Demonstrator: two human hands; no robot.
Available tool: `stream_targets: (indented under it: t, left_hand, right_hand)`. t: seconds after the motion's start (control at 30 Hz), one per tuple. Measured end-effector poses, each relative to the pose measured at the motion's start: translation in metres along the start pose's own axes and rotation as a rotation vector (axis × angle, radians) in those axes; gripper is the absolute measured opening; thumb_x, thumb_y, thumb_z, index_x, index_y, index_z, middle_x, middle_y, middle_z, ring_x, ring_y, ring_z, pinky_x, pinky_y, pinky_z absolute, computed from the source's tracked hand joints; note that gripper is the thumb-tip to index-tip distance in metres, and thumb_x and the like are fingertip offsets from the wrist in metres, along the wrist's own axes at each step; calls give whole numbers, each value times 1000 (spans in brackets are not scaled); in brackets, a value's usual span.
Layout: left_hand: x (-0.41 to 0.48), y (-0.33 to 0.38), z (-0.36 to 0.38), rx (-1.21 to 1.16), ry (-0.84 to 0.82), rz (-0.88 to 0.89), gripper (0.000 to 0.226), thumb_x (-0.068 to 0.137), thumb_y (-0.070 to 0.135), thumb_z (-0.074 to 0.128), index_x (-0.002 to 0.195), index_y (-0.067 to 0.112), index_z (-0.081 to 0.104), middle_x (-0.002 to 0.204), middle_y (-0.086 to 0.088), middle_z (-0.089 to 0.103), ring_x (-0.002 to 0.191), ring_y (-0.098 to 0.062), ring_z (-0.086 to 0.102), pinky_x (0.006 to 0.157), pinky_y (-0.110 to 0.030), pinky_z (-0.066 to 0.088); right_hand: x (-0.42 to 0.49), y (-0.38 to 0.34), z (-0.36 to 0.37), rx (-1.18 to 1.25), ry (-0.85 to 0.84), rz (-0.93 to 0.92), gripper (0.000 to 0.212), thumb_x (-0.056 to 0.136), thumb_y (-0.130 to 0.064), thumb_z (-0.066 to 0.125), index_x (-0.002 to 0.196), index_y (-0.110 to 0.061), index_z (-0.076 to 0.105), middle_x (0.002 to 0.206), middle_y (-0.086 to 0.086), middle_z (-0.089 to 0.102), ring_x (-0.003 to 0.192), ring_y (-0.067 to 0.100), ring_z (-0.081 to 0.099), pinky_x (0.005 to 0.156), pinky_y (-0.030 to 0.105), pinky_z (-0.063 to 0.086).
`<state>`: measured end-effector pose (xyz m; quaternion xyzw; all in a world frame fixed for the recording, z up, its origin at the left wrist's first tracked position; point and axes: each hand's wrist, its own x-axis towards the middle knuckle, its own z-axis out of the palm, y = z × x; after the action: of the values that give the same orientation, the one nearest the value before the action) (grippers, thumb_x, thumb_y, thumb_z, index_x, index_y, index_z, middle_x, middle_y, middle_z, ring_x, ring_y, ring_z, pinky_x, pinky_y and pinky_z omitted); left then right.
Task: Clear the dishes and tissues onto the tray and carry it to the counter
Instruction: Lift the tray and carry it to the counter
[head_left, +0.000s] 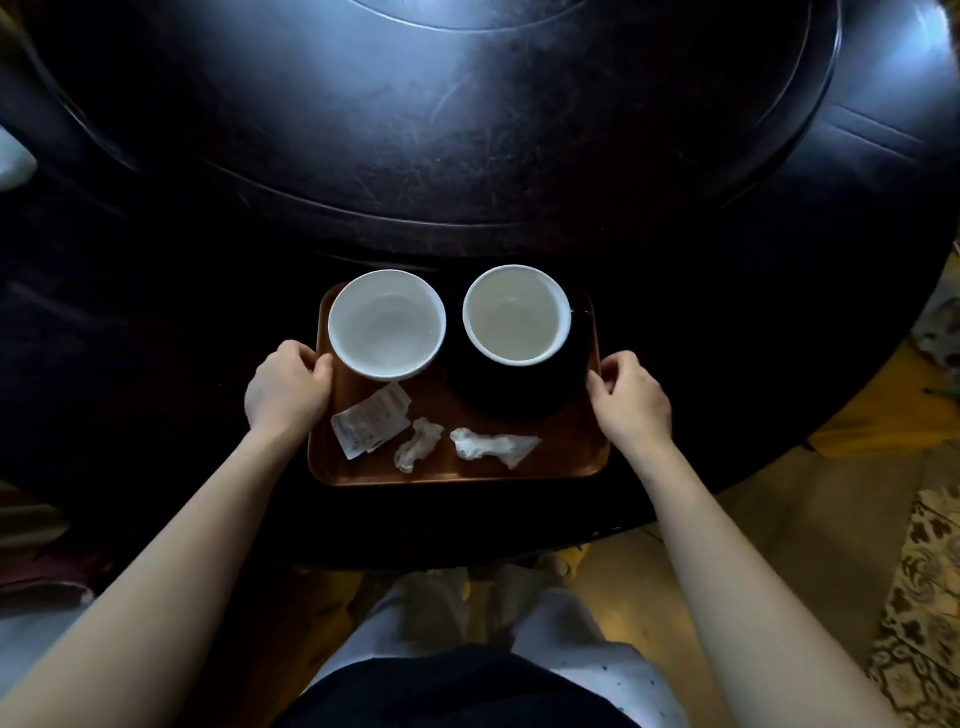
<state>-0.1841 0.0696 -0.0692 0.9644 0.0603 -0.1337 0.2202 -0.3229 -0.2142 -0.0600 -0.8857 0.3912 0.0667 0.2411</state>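
Note:
A brown tray (566, 457) rests on the near edge of a dark round table (156, 322). On it stand a white bowl (387, 325) at the back left and a second white bowl (517, 314) sitting on a black plate (519, 400) at the back right. Along the tray's front lie a flat paper wrapper (370, 420) and two crumpled tissues (418, 444) (491, 447). My left hand (288, 387) grips the tray's left rim. My right hand (631, 397) grips the right rim.
A raised dark turntable (441, 119) fills the table's middle. Yellowish floor (779, 519) shows to the right, with a patterned rug (919, 623) at the lower right. My legs in light trousers (441, 613) stand against the table's edge.

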Motion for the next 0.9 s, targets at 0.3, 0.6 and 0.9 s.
stream_targets:
  t: [0.3, 0.6, 0.9]
  left_hand:
    - [5, 8, 6, 155, 33, 63, 29, 92, 29, 38, 99, 5, 54, 101, -24, 64, 95, -43, 57, 70, -38, 36]
    - [-4, 7, 10, 86, 115, 110, 28, 92, 24, 40, 97, 2, 56, 97, -25, 64, 91, -43, 57, 67, -37, 33]
    - [-16, 17, 16, -102, 116, 128, 28, 93, 18, 41, 104, -4, 56, 103, -30, 63, 99, -45, 56, 78, -43, 40]
  right_hand:
    - [18, -12, 0, -216, -15, 18, 34, 97, -36, 37, 110, -6, 50, 111, 20, 63, 104, 40, 58, 82, 39, 46]
    - [9, -4, 6, -179, 122, -103, 32, 98, -30, 36, 99, -3, 54, 102, 20, 66, 94, 40, 61, 73, 39, 46]
    - [5, 9, 5, 170, 202, -58, 29, 98, -23, 40, 90, 2, 53, 85, 21, 64, 79, 39, 60, 61, 40, 41]
